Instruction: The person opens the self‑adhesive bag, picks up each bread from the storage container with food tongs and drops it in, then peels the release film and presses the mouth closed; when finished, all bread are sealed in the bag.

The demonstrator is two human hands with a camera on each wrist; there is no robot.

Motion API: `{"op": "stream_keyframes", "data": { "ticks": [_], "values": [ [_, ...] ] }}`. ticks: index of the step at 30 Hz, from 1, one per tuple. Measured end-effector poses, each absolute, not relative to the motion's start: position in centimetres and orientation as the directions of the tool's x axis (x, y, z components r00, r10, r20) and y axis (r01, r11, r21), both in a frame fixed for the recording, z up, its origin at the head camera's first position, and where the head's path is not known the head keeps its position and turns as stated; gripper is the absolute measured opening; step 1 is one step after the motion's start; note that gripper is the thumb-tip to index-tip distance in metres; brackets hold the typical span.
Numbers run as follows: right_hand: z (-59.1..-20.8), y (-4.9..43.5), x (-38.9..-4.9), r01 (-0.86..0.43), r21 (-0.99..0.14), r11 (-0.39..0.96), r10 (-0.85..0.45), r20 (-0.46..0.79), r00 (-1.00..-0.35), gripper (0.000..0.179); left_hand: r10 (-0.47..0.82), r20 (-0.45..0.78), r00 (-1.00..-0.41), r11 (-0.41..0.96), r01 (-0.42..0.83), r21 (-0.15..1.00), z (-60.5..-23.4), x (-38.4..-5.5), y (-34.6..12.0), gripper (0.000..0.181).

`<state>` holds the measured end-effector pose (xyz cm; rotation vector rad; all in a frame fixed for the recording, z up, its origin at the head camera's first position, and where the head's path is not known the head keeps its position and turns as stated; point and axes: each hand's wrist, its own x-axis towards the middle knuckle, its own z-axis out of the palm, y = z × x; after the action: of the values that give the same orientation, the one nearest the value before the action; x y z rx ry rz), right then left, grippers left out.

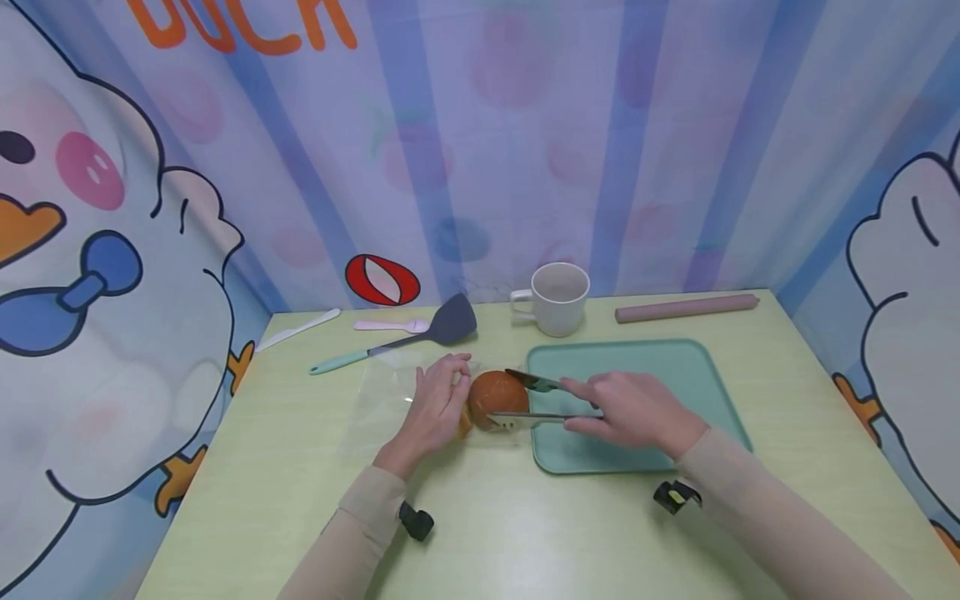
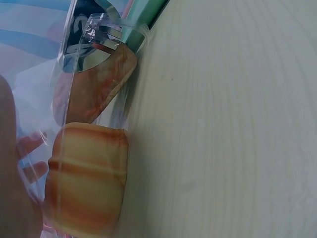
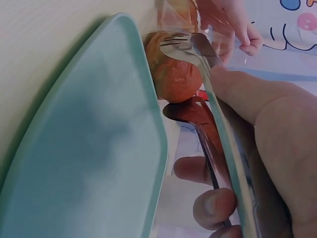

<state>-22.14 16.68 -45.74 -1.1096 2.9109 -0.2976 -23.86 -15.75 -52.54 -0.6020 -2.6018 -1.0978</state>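
Note:
A round brown bun (image 1: pixel 498 398) lies between the two hands at the left edge of a green tray (image 1: pixel 615 454). My right hand (image 1: pixel 633 408) grips metal tongs (image 3: pixel 230 144), one arm ending in fork tines, the other in a rounded spoon end. Their tips straddle the bun, one arm on its far side, the other over its near side. My left hand (image 1: pixel 438 404) holds a clear plastic bag (image 1: pixel 382 408) left of the bun, fingers bent. Through clear film, the left wrist view shows a yellow-brown bread piece (image 2: pixel 89 178) beside that hand.
Behind the hands lie a spatula (image 1: pixel 450 321), a pink fork (image 1: pixel 390 326) and a white knife (image 1: pixel 300 328). A white mug (image 1: pixel 559 300) stands behind the tray, with a mauve rod (image 1: pixel 686 307) to its right. A printed curtain (image 1: pixel 517 150) borders the table.

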Motion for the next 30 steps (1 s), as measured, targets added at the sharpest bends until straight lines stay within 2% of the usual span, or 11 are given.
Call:
{"op": "stream_keyframes", "data": {
  "ticks": [13, 20, 30],
  "values": [
    [-45.8, 17.6, -21.9, -0.627, -0.223, 0.746, -0.627, 0.081, -0.775, 0.073, 0.258, 0.379, -0.889, 0.641, 0.451, 0.621, -52.7, -24.0, -15.8, 0.017],
    [-45.9, 19.5, -21.5, -0.591, -0.278, 0.758, -0.589, 0.1, -0.802, 0.075, 0.26, 0.373, -0.891, 0.66, 0.446, 0.605, -52.8, -24.2, -15.8, 0.018],
    [-46.0, 23.2, -20.5, -0.512, -0.356, 0.782, -0.491, 0.156, -0.857, 0.077, 0.245, 0.341, -0.907, 0.645, 0.415, 0.641, -52.8, -24.1, -15.8, 0.022]
  ]
}}
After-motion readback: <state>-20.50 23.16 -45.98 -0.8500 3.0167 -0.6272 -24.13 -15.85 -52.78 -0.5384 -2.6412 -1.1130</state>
